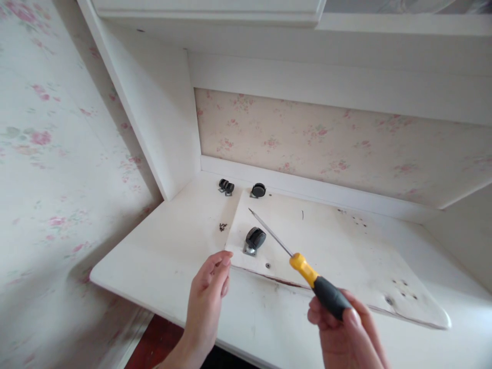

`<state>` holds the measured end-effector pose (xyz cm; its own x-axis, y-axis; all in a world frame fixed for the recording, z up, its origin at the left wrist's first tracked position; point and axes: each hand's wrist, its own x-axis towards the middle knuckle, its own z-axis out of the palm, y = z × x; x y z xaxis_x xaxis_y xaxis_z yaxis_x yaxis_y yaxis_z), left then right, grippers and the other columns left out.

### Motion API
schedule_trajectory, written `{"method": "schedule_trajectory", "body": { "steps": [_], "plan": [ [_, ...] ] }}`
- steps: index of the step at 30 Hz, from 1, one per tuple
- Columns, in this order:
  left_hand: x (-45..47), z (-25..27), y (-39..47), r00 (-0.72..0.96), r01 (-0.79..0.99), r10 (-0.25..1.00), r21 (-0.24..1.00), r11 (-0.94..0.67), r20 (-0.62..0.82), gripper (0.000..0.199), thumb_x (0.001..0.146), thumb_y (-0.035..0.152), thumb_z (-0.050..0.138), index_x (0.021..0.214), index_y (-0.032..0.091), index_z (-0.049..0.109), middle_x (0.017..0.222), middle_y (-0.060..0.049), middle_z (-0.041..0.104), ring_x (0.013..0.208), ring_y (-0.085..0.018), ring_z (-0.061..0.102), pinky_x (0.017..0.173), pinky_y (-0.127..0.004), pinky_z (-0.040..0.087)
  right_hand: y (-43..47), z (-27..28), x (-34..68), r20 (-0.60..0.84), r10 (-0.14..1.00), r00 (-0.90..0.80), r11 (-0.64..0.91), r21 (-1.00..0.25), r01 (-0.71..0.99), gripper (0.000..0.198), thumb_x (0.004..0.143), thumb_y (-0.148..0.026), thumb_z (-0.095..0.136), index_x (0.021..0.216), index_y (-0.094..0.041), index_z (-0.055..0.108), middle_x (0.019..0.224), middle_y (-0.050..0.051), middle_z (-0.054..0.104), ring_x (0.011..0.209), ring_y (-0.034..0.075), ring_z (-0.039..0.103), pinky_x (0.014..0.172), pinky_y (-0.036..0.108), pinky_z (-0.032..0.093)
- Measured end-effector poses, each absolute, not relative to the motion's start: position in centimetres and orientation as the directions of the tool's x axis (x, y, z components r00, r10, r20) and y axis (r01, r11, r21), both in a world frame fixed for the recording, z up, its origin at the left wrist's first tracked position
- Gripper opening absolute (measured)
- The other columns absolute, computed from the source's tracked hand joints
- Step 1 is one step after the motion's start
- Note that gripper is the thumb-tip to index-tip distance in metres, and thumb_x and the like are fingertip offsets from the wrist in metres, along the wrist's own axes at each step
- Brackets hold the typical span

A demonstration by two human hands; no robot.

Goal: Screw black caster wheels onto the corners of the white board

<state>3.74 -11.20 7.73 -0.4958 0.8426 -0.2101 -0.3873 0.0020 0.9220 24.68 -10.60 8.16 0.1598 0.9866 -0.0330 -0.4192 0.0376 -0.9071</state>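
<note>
Screwdriver (305, 267) gripped by fingers of right hand (351, 330), handle end hidden; left hand (207, 289) curled, grasp unclear.

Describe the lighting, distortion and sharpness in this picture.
Head view: soft light, with shadow low on the left-hand floral wallpaper; head view: slanting left side panel, suggesting wide-angle distortion; head view: screwdriver fairly clear, small screws hard to resolve.

The left hand (208, 289) has its fingers (210, 262) bent, with the thumb (222, 273) close to them; the right hand (348, 328) is closed in a grip.
</note>
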Motion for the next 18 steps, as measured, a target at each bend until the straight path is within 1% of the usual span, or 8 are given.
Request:
{"method": "schedule_trajectory", "body": {
  "steps": [2, 4, 7, 9, 11, 14, 16, 18],
  "plan": [
    [3.1, 6.9, -10.9, -0.555, -0.304, 0.818, 0.952, -0.033, -0.149, 0.03, 0.083, 0.045, 0.068, 0.095, 0.018, 0.067, 0.061, 0.005, 0.043, 0.056, -0.009, 0.035, 0.052, -0.022, 0.029, -9.3, 9.6, 25.4, 0.021, 0.978, 0.207, 0.097, -0.927, -0.362, 0.023, 0.086, -0.04, 0.066, 0.105, -0.027, 0.066, 0.08, 0.002, 0.07, 0.071, 0.015, 0.063, 0.071, 0.027, 0.05],
    [2.4, 6.0, -10.6, -0.601, -0.236, 0.791, 0.971, -0.042, -0.112, 0.028, 0.083, 0.044, 0.068, 0.094, 0.019, 0.067, 0.066, 0.003, 0.049, 0.06, -0.011, 0.041, 0.055, -0.022, 0.033, -8.0, 11.0, 25.8, 0.075, 0.972, 0.222, 0.142, -0.942, -0.304, 0.025, 0.087, -0.038, 0.065, 0.107, -0.025, 0.066, 0.081, 0.002, 0.07, 0.072, 0.015, 0.063, 0.072, 0.026, 0.049],
    [1.7, 5.2, -10.6, -0.652, -0.143, 0.756, 0.989, -0.039, -0.064, 0.024, 0.083, 0.043, 0.067, 0.092, 0.02, 0.068, 0.074, -0.001, 0.058, 0.071, -0.016, 0.051, 0.066, -0.025, 0.041, -6.4, 12.5, 25.9, 0.144, 0.969, 0.202, 0.191, -0.953, -0.234, 0.026, 0.088, -0.036, 0.064, 0.111, -0.023, 0.066, 0.085, 0.003, 0.07, 0.072, 0.015, 0.063, 0.073, 0.028, 0.049],
    [1.6, 5.2, -11.0, -0.656, -0.062, 0.755, 0.997, -0.055, 0.001, 0.019, 0.082, 0.039, 0.069, 0.089, 0.022, 0.069, 0.08, -0.004, 0.062, 0.079, -0.02, 0.054, 0.073, -0.028, 0.043, -5.6, 13.0, 25.9, 0.178, 0.967, 0.18, 0.215, -0.953, -0.212, 0.026, 0.089, -0.034, 0.062, 0.113, -0.023, 0.066, 0.087, 0.003, 0.07, 0.071, 0.015, 0.063, 0.073, 0.029, 0.049],
    [1.9, 5.8, -11.5, -0.615, -0.009, 0.786, 0.997, -0.076, 0.054, 0.014, 0.079, 0.034, 0.073, 0.087, 0.023, 0.072, 0.087, -0.006, 0.065, 0.084, -0.022, 0.054, 0.076, -0.029, 0.043, -5.0, 13.2, 25.8, 0.201, 0.965, 0.167, 0.234, -0.95, -0.209, 0.024, 0.091, -0.033, 0.061, 0.112, -0.023, 0.066, 0.085, 0.003, 0.07, 0.07, 0.015, 0.062, 0.072, 0.029, 0.048],
    [2.6, 7.2, -11.6, -0.52, 0.005, 0.852, 0.998, -0.063, 0.056, 0.016, 0.073, 0.029, 0.078, 0.088, 0.024, 0.074, 0.09, -0.009, 0.064, 0.09, -0.025, 0.052, 0.075, -0.029, 0.043, -4.9, 13.2, 25.7, 0.206, 0.962, 0.178, 0.245, -0.941, -0.235, 0.022, 0.091, -0.031, 0.059, 0.11, -0.022, 0.067, 0.081, 0.003, 0.068, 0.069, 0.015, 0.061, 0.069, 0.027, 0.047],
    [3.0, 7.9, -11.3, -0.45, 0.067, 0.891, 0.997, -0.04, 0.066, 0.014, 0.075, 0.029, 0.076, 0.088, 0.025, 0.073, 0.092, -0.009, 0.065, 0.094, -0.027, 0.051, 0.076, -0.031, 0.043, -5.0, 13.1, 25.7, 0.191, 0.962, 0.193, 0.238, -0.935, -0.263, 0.021, 0.091, -0.031, 0.059, 0.108, -0.021, 0.067, 0.079, 0.002, 0.067, 0.069, 0.014, 0.06, 0.066, 0.026, 0.047],
    [3.2, 8.3, -10.7, -0.388, 0.173, 0.915, 0.984, -0.045, 0.11, 0.009, 0.081, 0.031, 0.071, 0.088, 0.026, 0.07, 0.1, -0.009, 0.066, 0.099, -0.028, 0.05, 0.084, -0.035, 0.041, -5.3, 12.8, 25.9, 0.165, 0.964, 0.208, 0.221, -0.933, -0.284, 0.021, 0.091, -0.031, 0.059, 0.107, -0.021, 0.067, 0.08, 0.002, 0.066, 0.069, 0.014, 0.059, 0.066, 0.025, 0.047]
  ]
}}
